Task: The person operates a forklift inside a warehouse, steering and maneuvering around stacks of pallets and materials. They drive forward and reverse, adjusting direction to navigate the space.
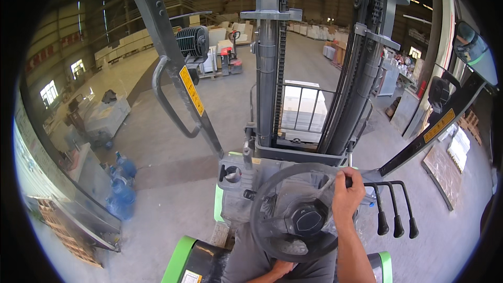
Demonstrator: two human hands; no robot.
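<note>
Steering wheel [307, 219] sits near the middle, just over the driver's lap [245, 249]. The right grip [349, 199] is pressed together around a small dark knob [348, 182] on the wheel's far right edge. The left grip [283, 267] rests low in the lap, under the wheel's near edge; its fingers are mostly hidden, so I cannot tell if they are spread or pressed together.

The levers [398, 227] hang just right of the right grip, so a careless swing of that arm [353, 251] could knock one. The wheel could spin too far if the knob slips. Thick mast posts [267, 73] block some of the far view, so the driver might miss something on the floor [173, 204] and bump it.

Counting outward: one wheel, one knob, three levers, two mast posts. One white stack [306, 105] shows behind the bars [313, 114]. Far left stands one red pallet truck [225, 55]. Left, I count at least three blue bottles [121, 207].
</note>
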